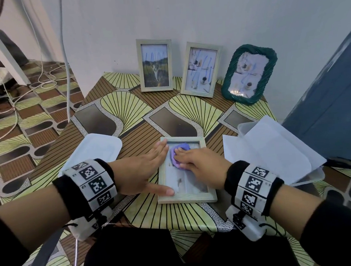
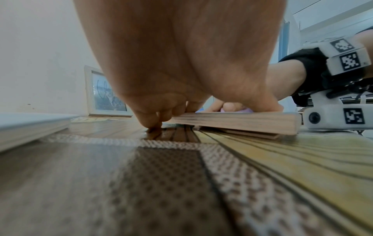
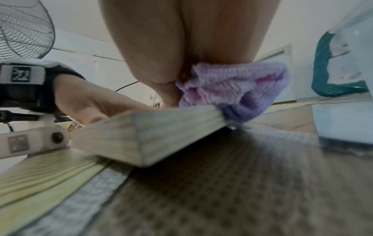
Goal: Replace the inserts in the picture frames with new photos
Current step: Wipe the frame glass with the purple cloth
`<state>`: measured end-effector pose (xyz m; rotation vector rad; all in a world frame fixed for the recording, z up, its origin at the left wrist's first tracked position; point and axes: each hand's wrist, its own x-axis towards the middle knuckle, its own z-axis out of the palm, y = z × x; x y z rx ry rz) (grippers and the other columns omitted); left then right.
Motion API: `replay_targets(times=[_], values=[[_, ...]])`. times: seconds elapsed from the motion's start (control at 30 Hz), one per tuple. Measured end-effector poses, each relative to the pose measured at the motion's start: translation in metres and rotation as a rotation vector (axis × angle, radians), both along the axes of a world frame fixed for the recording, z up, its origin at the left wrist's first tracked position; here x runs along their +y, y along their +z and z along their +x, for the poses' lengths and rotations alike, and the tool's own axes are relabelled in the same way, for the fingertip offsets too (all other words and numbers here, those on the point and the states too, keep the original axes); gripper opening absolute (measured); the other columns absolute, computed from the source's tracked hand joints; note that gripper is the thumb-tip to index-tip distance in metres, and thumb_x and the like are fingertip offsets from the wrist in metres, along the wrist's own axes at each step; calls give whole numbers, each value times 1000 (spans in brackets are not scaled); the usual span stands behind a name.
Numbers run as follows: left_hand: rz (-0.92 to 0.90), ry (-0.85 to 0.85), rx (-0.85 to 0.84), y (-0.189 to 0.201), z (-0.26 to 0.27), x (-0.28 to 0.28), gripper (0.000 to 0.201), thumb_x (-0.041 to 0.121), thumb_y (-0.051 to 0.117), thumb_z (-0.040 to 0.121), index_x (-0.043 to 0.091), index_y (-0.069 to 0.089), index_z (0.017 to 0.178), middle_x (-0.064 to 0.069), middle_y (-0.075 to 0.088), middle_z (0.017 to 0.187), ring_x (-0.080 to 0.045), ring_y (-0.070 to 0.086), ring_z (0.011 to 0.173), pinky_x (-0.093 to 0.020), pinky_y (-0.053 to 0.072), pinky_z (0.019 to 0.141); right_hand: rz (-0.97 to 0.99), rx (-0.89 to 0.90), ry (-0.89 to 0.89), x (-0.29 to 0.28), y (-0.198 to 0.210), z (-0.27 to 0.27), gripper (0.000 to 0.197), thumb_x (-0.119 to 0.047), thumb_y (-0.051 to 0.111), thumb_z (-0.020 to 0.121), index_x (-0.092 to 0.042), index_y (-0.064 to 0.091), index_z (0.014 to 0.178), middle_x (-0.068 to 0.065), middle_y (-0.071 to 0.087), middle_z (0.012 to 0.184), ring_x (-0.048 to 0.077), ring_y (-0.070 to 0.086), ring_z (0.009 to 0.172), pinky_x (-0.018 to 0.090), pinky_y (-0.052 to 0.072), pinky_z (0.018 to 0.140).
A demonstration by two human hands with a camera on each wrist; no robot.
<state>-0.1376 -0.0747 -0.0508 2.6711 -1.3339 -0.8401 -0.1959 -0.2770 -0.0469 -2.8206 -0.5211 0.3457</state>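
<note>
Right hand [image 1: 201,162] on purple cloth [image 1: 179,153]

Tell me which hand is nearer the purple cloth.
Right. The right hand presses the purple cloth onto the flat frame's glass; the left hand rests along that frame's left edge, just beside the cloth.

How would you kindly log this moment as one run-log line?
left hand steadies flat wooden frame | right hand presses purple cloth on glass | three frames stand behind

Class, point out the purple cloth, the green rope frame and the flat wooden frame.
purple cloth [image 1: 183,148], head view, bunched top.
green rope frame [image 1: 230,77], head view, left border.
flat wooden frame [image 1: 187,198], head view, near rail.
</note>
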Motion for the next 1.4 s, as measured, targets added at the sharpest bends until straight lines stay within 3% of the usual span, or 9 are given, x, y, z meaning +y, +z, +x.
replay_targets(times=[0.2, 0.3, 0.5, 0.6, 0.7, 0.87, 1.03, 1.17, 1.4], values=[[3, -8, -13, -1, 0, 1, 123, 84, 39, 73, 12, -26, 149, 2, -40, 153, -3, -31, 141, -20, -3, 117, 33, 10, 124, 7, -6, -17, 31, -17, 45, 103, -11, 58, 131, 2, 42, 153, 14, 37, 141, 32, 30, 113], [8, -8, -15, 0, 0, 2, 122, 82, 41, 74, 12, -25, 150, 1, -38, 154, -4, -29, 142, -21, -3, 118, -16, 21, 163, 4, -2, -29, 27, -21, 44, 102, -17, 62, 122, -1, 61, 134, 21, 56, 123, 35, 43, 99], [11, -6, -2, 3, 0, 2, 121, 79, 42, 75, 12, -24, 151, 0, -37, 154, -4, -28, 143, -21, -4, 117, -222, 72, 213, -10, 14, -47, 8, -18, 50, 95, -16, 57, 99, 7, 64, 100, 28, 58, 94, 40, 46, 83], [17, -9, 9, 5, -1, 2, 123, 82, 39, 71, 12, -25, 150, 1, -39, 153, -4, -29, 141, -22, -2, 118, -203, 57, 215, -18, 19, -50, 9, -13, 49, 93, -18, 56, 95, 0, 61, 104, 21, 56, 99, 36, 46, 87], [27, -14, 6, 4, -1, 1, 122, 82, 39, 72, 12, -26, 150, 0, -40, 152, -3, -30, 140, -24, -1, 119, -137, 12, 170, -25, 17, -47, 15, -16, 45, 97, -19, 60, 97, -9, 60, 113, 9, 49, 113, 18, 37, 96], [26, -14, 10, 3, 0, 1, 121, 80, 41, 75, 12, -26, 150, 0, -40, 152, -4, -30, 141, -27, 0, 121, -229, -7, 52, -20, 17, -26, 21, -13, 42, 97, -19, 61, 103, -4, 60, 119, 14, 50, 120, 33, 43, 98], [27, -18, 28, 5, 0, 1, 121, 79, 40, 74, 11, -26, 149, -2, -40, 153, -6, -29, 142, -29, 0, 123, -336, -7, -31, -9, 27, 4, 21, -9, 41, 93, -22, 58, 90, 0, 60, 94, 26, 56, 101, 34, 45, 87], [17, -11, 10, 5, -1, 0, 119, 77, 42, 78, 9, -25, 150, -4, -39, 153, -4, -29, 140, -23, -3, 119, -259, -5, -69, -4, 27, 15, 21, -12, 44, 94, -17, 62, 86, 7, 68, 94, 29, 61, 89, 33, 43, 72], [18, -13, -12, 5, -2, -1, 121, 81, 36, 72, 8, -21, 151, -5, -36, 155, -5, -29, 140, -21, -5, 117, 21, -40, 12, 5, 10, 11, 21, -16, 48, 101, -6, 66, 104, 10, 68, 98, 26, 60, 89, 36, 45, 84]])
